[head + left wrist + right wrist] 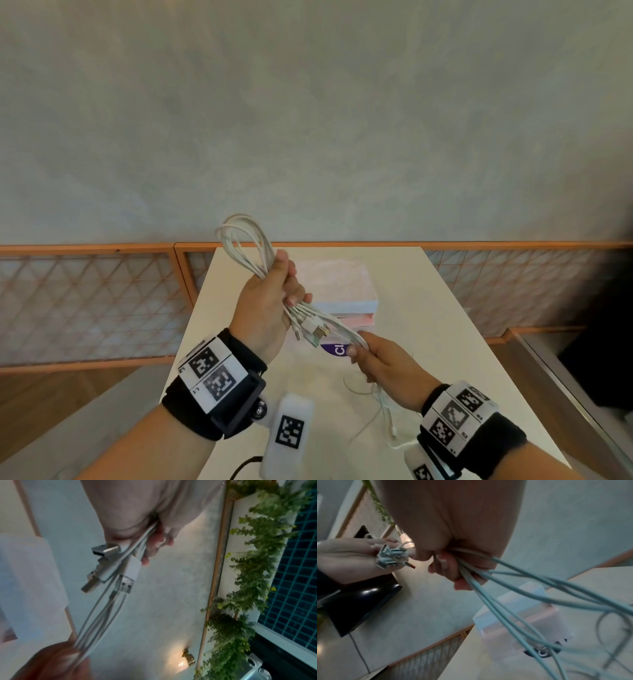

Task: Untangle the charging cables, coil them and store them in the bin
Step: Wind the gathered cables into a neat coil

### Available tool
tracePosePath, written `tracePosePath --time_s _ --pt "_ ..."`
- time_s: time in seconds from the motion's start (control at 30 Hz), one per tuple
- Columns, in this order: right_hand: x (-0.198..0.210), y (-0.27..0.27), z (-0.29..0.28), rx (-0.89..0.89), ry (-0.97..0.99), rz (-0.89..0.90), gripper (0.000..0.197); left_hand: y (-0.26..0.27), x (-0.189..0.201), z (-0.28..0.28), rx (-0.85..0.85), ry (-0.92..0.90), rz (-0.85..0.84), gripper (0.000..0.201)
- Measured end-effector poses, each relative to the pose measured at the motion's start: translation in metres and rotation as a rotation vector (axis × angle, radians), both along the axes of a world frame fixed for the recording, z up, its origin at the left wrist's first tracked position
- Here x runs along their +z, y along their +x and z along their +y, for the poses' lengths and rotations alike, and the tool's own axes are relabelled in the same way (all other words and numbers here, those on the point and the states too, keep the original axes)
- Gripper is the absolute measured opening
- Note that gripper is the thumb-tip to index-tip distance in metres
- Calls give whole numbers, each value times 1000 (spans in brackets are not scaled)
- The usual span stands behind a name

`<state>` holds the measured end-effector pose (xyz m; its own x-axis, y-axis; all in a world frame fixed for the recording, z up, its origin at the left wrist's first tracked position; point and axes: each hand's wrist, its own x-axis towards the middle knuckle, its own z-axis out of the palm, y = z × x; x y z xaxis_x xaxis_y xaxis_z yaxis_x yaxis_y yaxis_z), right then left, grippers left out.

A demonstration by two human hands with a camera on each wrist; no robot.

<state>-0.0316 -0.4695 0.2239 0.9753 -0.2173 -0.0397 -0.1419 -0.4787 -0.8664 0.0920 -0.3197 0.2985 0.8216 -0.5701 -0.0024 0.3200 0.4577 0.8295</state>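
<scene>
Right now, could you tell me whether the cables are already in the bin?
No, both the left hand and right hand hold the cables above the table, outside the bin.

Indoor room, styled like café, lounge or office corner; exact kind unclear. Plain grey plaster wall (308, 120) behind white worktop (428, 325). Orange-framed lattice panels (85, 301) along wall base either side of worktop. Trailing green plants (254, 563) and warm wall lamp (187, 658) on same wall.
</scene>
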Motion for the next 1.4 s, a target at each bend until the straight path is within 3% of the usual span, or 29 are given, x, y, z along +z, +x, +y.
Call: tracePosePath --time_s 0.17,0.3,0.4,0.5,0.53,0.67,0.83,0.97,1.07,1.1,1.17,1.23,1.4 --pt "-17 -15 -20 -55 -198 -31 25 22 2 4 164 -85 77 37" --pt "-20 -16 -21 -8 -437 43 37 26 -4 0 253 -90 85 24" --pt "-10 -11 -11 147 -600 193 33 25 -13 -7 340 27 27 20" --pt "8 -7 5 310 -699 249 39 21 -25 -12 381 236 -179 12" --pt "16 -5 10 348 -702 242 40 18 -28 -12 362 312 -282 21" --pt "48 9 20 397 -647 101 39 7 -39 -15 235 443 -571 17" --pt "75 27 16 248 -526 -15 28 1 -57 -14 -56 435 -480 5" --pt "76 33 16 190 -420 -40 26 -8 -49 -13 -235 376 -421 35" --pt "71 35 17 191 -386 -62 34 -10 -48 -14 -306 379 -516 57" --pt "69 36 15 185 -369 -69 36 -11 -48 -13 -323 383 -555 56" --pt "68 38 13 154 -334 -70 34 -12 -50 -9 -367 382 -608 37" --pt "70 38 12 125 -315 -73 34 -13 -53 -7 -370 433 -636 40" --pt "77 38 14 105 -260 -46 33 -16 -56 -6 -275 551 -656 21"
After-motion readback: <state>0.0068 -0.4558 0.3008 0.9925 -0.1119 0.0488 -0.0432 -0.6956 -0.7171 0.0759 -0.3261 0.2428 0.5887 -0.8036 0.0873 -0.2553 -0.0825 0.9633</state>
